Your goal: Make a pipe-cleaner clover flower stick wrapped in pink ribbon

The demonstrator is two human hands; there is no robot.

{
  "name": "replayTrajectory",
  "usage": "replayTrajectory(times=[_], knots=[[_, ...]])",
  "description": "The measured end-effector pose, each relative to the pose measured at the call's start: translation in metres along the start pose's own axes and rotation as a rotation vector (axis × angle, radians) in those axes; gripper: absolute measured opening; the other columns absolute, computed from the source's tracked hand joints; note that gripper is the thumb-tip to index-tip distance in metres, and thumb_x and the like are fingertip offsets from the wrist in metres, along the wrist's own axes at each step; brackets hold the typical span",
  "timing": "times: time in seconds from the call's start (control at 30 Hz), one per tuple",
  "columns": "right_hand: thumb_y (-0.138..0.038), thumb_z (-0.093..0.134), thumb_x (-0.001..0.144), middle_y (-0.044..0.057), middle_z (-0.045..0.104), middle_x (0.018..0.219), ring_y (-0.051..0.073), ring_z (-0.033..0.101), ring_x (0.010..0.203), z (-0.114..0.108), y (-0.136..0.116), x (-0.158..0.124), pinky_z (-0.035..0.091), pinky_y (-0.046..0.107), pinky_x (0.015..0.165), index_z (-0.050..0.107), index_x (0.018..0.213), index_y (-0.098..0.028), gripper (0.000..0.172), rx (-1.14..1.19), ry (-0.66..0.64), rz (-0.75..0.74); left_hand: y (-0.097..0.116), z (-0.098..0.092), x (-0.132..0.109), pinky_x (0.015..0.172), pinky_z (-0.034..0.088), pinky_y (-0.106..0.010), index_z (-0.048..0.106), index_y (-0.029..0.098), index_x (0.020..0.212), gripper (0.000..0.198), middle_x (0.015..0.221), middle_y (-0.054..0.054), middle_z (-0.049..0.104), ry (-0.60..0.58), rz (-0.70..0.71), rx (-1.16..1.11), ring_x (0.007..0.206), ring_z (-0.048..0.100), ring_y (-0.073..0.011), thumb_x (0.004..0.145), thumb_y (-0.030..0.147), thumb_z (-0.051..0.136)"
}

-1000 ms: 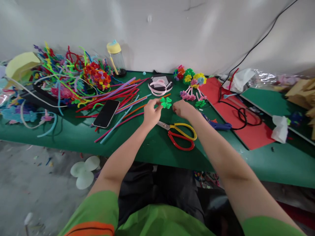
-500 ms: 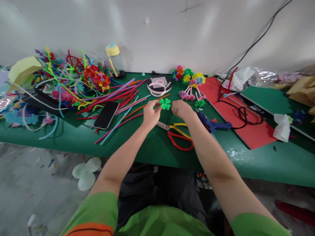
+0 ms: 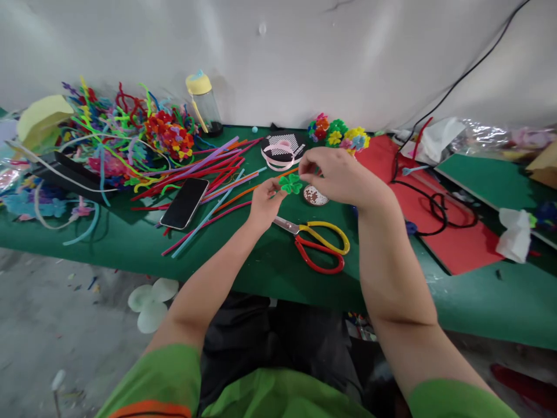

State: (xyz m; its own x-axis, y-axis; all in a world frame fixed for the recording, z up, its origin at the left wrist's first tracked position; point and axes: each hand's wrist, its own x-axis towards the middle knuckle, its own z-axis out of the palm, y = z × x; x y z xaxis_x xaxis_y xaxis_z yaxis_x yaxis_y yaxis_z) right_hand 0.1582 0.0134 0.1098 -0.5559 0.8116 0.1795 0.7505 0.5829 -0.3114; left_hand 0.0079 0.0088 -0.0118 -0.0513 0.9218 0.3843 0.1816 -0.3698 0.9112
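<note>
My left hand (image 3: 263,203) pinches a small green pipe-cleaner clover (image 3: 290,184) just above the green table (image 3: 243,255). My right hand (image 3: 337,174) hovers raised beside the clover, its thumb and forefinger pinched at the clover's right side; what they hold is too small to make out. A small round brown-and-white patterned piece (image 3: 315,196) lies on the table below the right hand. Scissors with one yellow and one red handle (image 3: 319,245) lie just in front of both hands.
A black phone (image 3: 184,202) lies left among loose coloured pipe cleaners (image 3: 217,174). A tangled pile of pipe-cleaner pieces (image 3: 117,136), a yellow-capped bottle (image 3: 202,101), finished flowers (image 3: 339,133), a pink ribbon roll (image 3: 281,150), a red mat (image 3: 439,226) and a black cable (image 3: 435,203) surround the work spot.
My right hand rose off the table and moved up and right of the clover, uncovering the round patterned piece. The left hand kept holding the clover in place.
</note>
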Motion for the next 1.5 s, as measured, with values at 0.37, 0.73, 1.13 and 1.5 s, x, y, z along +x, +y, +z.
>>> replayTrajectory(times=[0.37,0.73,1.13,1.5], knots=[[-0.011,0.041,0.079,0.004,0.058,0.091,0.019,0.053,0.091,0.006,-0.006,0.000,0.038,0.033,0.080,0.058,0.087,-0.019,0.020,-0.047,-0.070,-0.065,0.003,0.002,-0.002,0.066,0.045,-0.027,0.059,0.019,0.078,0.013,0.071,0.000,0.065,-0.023,-0.062,-0.050,0.070,0.059,-0.0115,0.079,0.032,0.057],[-0.014,0.044,0.079,0.005,0.059,0.083,0.019,0.055,0.084,0.013,0.001,0.003,0.038,0.033,0.075,0.059,0.081,-0.017,0.015,-0.004,-0.037,-0.132,0.002,0.002,-0.004,0.065,0.043,-0.026,0.060,0.019,0.078,0.016,0.071,-0.001,0.064,-0.043,-0.119,-0.103,0.073,0.059,-0.0124,0.076,0.035,0.060],[-0.012,0.046,0.077,0.004,0.060,0.078,0.018,0.055,0.077,0.015,0.004,0.003,0.039,0.034,0.070,0.060,0.076,-0.019,0.016,0.062,0.051,-0.149,0.002,0.003,-0.004,0.063,0.041,-0.025,0.060,0.018,0.075,0.012,0.068,0.000,0.060,-0.045,-0.120,-0.179,0.069,0.055,-0.0109,0.076,0.030,0.061],[-0.022,0.054,0.076,0.006,0.060,0.082,0.021,0.053,0.080,0.017,0.001,0.002,0.039,0.036,0.069,0.059,0.079,-0.021,0.006,0.072,0.082,-0.137,0.003,0.002,-0.004,0.065,0.043,-0.026,0.060,0.018,0.076,0.015,0.069,0.000,0.061,-0.044,-0.121,-0.168,0.070,0.056,-0.0116,0.075,0.033,0.062]])
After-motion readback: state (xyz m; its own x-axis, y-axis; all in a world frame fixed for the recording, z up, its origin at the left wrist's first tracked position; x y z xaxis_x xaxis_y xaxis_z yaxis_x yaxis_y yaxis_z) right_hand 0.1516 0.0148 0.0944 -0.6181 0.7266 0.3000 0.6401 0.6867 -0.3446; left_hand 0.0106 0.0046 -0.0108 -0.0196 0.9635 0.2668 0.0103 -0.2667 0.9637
